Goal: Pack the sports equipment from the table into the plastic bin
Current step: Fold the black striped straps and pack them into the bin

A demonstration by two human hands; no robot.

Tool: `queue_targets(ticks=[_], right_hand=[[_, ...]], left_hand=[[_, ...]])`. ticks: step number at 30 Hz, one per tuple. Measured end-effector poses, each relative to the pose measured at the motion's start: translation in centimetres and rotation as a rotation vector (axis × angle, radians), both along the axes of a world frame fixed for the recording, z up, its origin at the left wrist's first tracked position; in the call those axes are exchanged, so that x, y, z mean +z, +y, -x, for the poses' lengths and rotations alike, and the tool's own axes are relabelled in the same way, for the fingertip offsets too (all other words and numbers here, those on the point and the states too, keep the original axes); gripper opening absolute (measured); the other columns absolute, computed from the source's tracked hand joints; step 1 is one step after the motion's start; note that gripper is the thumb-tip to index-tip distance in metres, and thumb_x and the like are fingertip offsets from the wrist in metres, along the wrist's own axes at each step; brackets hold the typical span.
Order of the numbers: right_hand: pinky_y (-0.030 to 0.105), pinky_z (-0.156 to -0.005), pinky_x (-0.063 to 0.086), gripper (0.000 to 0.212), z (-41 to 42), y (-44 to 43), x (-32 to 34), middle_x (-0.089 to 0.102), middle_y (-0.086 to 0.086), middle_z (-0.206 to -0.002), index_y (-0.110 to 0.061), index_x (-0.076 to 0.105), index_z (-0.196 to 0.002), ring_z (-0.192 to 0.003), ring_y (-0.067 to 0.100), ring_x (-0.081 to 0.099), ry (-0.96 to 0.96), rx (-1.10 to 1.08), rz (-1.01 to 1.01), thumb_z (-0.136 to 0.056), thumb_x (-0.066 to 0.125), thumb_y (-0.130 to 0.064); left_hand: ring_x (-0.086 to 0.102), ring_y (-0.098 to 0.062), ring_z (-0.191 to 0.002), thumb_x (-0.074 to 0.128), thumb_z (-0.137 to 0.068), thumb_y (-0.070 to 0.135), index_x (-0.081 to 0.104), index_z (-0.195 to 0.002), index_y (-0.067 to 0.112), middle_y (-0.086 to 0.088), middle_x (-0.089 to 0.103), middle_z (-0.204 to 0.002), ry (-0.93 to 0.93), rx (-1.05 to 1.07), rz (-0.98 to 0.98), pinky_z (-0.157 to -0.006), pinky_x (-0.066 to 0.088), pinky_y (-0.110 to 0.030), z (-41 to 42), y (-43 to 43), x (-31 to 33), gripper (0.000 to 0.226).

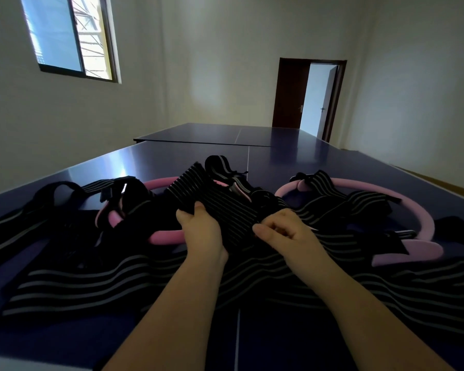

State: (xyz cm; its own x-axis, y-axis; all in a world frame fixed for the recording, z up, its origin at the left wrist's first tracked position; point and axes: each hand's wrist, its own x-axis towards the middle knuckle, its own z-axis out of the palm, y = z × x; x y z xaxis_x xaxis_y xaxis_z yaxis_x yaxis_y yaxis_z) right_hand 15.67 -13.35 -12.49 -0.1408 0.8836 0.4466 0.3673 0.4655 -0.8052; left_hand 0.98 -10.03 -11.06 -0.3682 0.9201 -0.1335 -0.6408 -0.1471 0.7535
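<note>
Left hand [202,231] grips the black grey-striped elastic wrap [225,207], right hand [287,232] seemingly pinches its edge — fold it compact, clear of the pink foam ring [166,238].

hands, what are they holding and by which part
Both hold a black striped wrap: left hand grips its left edge, right hand pinches its right edge.

1. A sparse sports or recreation room: the desk [292,156] is a dark blue table-tennis top with white lines.
2. Pink exercise rings [386,194] and striped wraps [91,285] lie on it.
3. Bare white walls [212,62], one window [73,36], a brown door [289,95] standing open.
</note>
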Motion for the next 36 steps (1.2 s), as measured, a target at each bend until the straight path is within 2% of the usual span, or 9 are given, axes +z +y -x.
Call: queue_targets(ticks=[6, 10, 15, 19, 22, 26, 29, 32, 36], right_hand=[[0.023, -0.061, 0.052, 0.011, 0.0, 0.3, 0.0, 0.065, 0.002, -0.078, -0.013, 0.063, -0.084, -0.067, 0.023, 0.068, 0.254, 0.157, 0.348, -0.094, 0.062, -0.011], [0.025, -0.062, 0.055, 0.023, -0.8, 0.6, 0.3, 0.066, 0.007, -0.081, -0.009, 0.063, -0.089, -0.063, 0.023, 0.068, 0.173, 0.173, 0.349, -0.088, 0.056, 0.012], [0.024, -0.045, 0.042, 0.020, -2.0, 0.5, 1.2, 0.055, 0.004, -0.063, -0.019, 0.067, -0.064, -0.050, 0.017, 0.049, 0.296, 0.212, 0.319, -0.061, 0.052, -0.005], [0.029, -0.067, 0.054, 0.027, -1.8, -0.5, 1.5, 0.067, 0.009, -0.092, -0.014, 0.071, -0.093, -0.077, 0.020, 0.064, 0.404, 0.493, 0.329, -0.073, 0.057, -0.002], [0.027, -0.082, 0.054, 0.041, -1.7, -0.4, 1.2, 0.070, 0.006, -0.104, -0.011, 0.063, -0.114, -0.092, 0.019, 0.067, 0.314, 0.443, 0.325, -0.079, 0.062, 0.010], [0.028, -0.081, 0.057, 0.037, -1.6, 0.2, 0.9, 0.075, 0.007, -0.092, -0.016, 0.074, -0.091, -0.085, 0.022, 0.071, 0.306, 0.200, 0.239, -0.084, 0.059, 0.017], [0.026, -0.075, 0.053, 0.035, -1.6, 0.2, 1.3, 0.073, 0.006, -0.079, -0.021, 0.078, -0.078, -0.072, 0.016, 0.067, 0.335, 0.181, 0.184, -0.084, 0.062, 0.010], [0.015, -0.069, 0.047, 0.039, -1.7, 0.0, 1.4, 0.070, -0.007, -0.079, -0.021, 0.077, -0.078, -0.069, 0.000, 0.061, 0.354, 0.175, 0.099, -0.083, 0.060, 0.013], [0.019, -0.075, 0.050, 0.024, -2.3, 0.5, 1.5, 0.071, -0.004, -0.089, -0.020, 0.077, -0.081, -0.079, 0.005, 0.065, 0.547, 0.135, 0.030, -0.085, 0.063, 0.000]], left_hand=[[0.060, -0.027, -0.103, 0.040, -0.106, 0.019, 0.040, -0.134, 0.026, -0.005, 0.056, -0.118, -0.098, -0.012, 0.041, -0.086, 0.057, -0.051, 0.0, 0.6, -0.4, 0.029], [0.058, -0.028, -0.100, 0.042, -0.105, 0.016, 0.039, -0.137, 0.029, -0.006, 0.054, -0.116, -0.193, -0.011, 0.096, -0.070, 0.055, -0.046, 0.5, 1.0, -0.3, 0.035], [0.060, -0.024, -0.097, 0.040, -0.104, 0.013, 0.041, -0.130, 0.027, -0.005, 0.056, -0.113, -0.100, 0.003, 0.080, -0.074, 0.057, -0.044, 0.3, 0.7, -0.3, 0.029], [0.061, -0.022, -0.100, 0.037, -0.106, 0.018, 0.041, -0.121, 0.030, -0.003, 0.058, -0.115, 0.101, 0.087, -0.042, -0.088, 0.056, -0.047, 0.1, 0.8, -0.6, 0.020], [0.063, -0.022, -0.095, 0.039, -0.103, 0.013, 0.039, -0.125, 0.028, -0.006, 0.060, -0.111, 0.217, 0.078, -0.062, -0.084, 0.058, -0.045, -0.2, 0.5, -0.6, 0.027], [0.064, -0.022, -0.088, 0.043, -0.098, 0.006, 0.039, -0.131, 0.029, -0.006, 0.061, -0.104, 0.218, 0.003, -0.056, -0.066, 0.058, -0.037, -0.4, 0.0, -0.6, 0.040], [0.064, -0.021, -0.086, 0.044, -0.098, 0.003, 0.040, -0.126, 0.029, -0.005, 0.061, -0.101, 0.214, -0.024, -0.028, -0.069, 0.057, -0.037, -0.4, 0.4, -0.6, 0.039], [0.069, -0.028, -0.093, 0.048, -0.100, 0.005, 0.051, -0.121, 0.029, -0.005, 0.068, -0.103, 0.260, -0.122, -0.091, -0.083, 0.059, -0.050, -0.7, 0.4, -0.8, 0.033], [0.074, -0.028, -0.075, 0.040, -0.100, -0.002, 0.064, -0.104, 0.020, -0.010, 0.072, -0.100, 0.390, -0.228, -0.162, -0.065, 0.062, -0.045, -1.3, -0.6, -0.7, 0.033]])
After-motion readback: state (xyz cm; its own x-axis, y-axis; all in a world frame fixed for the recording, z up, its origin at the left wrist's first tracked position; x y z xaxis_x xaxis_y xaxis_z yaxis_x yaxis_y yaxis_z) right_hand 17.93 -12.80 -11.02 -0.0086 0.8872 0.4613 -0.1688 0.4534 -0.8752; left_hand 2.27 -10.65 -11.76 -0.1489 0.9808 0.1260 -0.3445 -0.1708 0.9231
